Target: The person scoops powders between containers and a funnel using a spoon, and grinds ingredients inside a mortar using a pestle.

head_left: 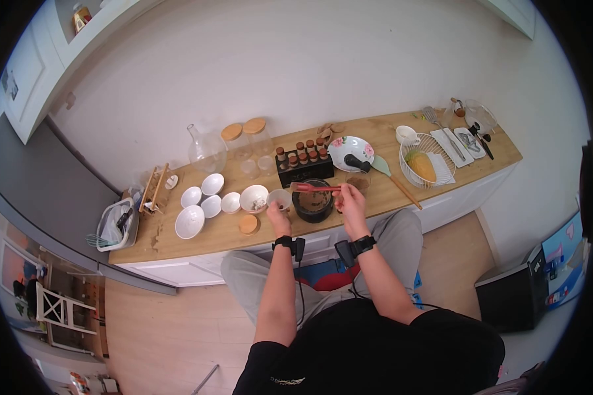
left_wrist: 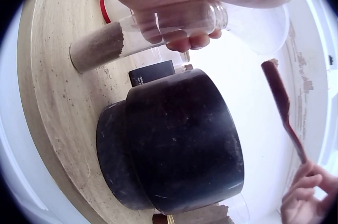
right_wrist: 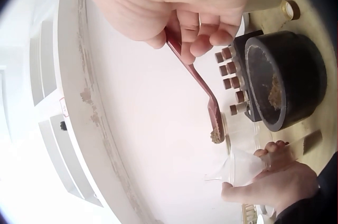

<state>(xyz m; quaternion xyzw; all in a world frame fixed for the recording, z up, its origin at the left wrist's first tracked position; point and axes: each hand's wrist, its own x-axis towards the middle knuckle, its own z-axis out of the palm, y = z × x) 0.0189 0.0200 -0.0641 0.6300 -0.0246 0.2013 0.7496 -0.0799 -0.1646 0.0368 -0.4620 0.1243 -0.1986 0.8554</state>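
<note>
Over the wooden counter my left hand [head_left: 280, 220] holds a clear glass vial [left_wrist: 100, 47] upright, its lower part filled with brown powder. A translucent funnel [right_wrist: 240, 168] sits at the vial's mouth. My right hand [head_left: 352, 205] grips the handle of a narrow red scoop [right_wrist: 200, 84]. Brown ground powder [right_wrist: 215, 136] lies on the scoop's tip, which is raised close to the funnel. Beside the vial stands a black mortar [left_wrist: 179, 139], with more brown powder [right_wrist: 274, 94] inside it.
White bowls [head_left: 190, 222] stand to the left, near a round wooden lid [head_left: 248, 224]. Behind the mortar is a black rack [head_left: 306, 172] of corked vials. A floral plate [head_left: 341, 146] bears a black pestle [head_left: 357, 162]. Rightward are a spatula [head_left: 396, 181] and a wire basket [head_left: 406, 172].
</note>
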